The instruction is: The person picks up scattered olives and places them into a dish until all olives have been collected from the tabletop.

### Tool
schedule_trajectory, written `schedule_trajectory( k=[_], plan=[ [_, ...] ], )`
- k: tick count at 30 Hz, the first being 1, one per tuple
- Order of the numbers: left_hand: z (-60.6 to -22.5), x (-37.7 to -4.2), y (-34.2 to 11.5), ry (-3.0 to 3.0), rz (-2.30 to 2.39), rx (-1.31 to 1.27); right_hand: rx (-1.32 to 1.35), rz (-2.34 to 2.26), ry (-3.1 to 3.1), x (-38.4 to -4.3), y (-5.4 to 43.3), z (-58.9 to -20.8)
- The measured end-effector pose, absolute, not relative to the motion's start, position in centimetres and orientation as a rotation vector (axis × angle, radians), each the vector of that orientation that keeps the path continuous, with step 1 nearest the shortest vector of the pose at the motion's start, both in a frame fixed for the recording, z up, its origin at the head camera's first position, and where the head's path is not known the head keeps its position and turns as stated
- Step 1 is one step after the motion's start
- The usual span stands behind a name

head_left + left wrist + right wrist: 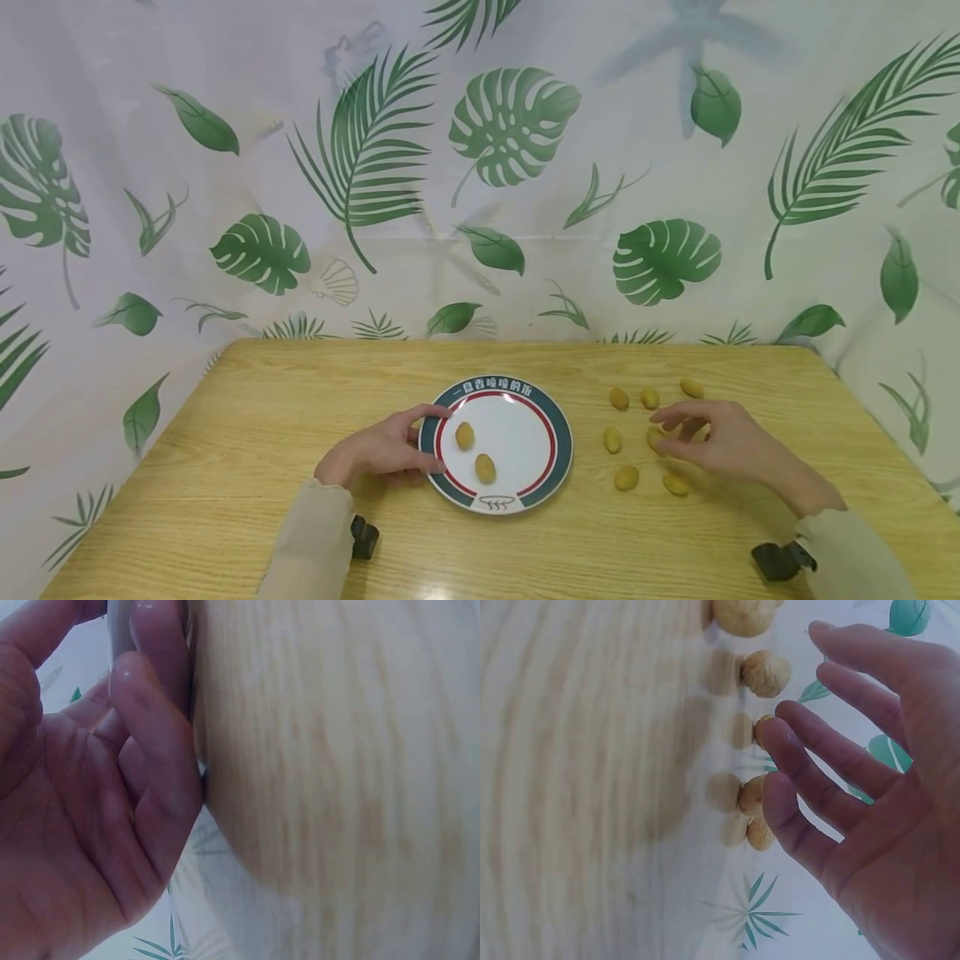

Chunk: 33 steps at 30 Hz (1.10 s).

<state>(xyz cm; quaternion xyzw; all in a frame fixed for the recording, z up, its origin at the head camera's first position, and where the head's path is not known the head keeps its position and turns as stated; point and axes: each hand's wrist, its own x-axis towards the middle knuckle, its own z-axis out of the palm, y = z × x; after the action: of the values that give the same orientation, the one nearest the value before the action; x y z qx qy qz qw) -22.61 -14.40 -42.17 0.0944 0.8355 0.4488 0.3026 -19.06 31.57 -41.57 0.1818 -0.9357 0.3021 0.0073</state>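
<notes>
A round plate point(517, 425) with a white centre, a red ring and a dark blue-green rim lies on the wooden table. Two small yellow-brown oval pieces, like small dried fruits, rest on it; one is the nearer oval piece point(485, 468). At the plate's left edge my left hand point(386, 450) holds the rim, thumb and a finger over it, others lower at the side. My right hand point(712, 437) hovers among the loose pieces, fingers bent and spread around an oval piece point(655, 438). In the right wrist view, a gap shows between thumb and fingers, with wrinkled pieces point(766, 673) beyond.
Several more oval pieces point(626, 477) lie scattered on the table point(600, 550) right of the plate. Behind the table hangs a white cloth point(405, 292) printed with green leaves. Small black devices point(365, 537) sit at both wrists.
</notes>
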Motion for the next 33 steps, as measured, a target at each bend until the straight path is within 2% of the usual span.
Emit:
schedule_trajectory(
  k=[33],
  plan=[
    [-42.1, -22.6, -14.3, 2.217, 1.198, 0.256, 0.672, 0.929, -3.012, -20.2, 31.9, -42.3]
  ],
)
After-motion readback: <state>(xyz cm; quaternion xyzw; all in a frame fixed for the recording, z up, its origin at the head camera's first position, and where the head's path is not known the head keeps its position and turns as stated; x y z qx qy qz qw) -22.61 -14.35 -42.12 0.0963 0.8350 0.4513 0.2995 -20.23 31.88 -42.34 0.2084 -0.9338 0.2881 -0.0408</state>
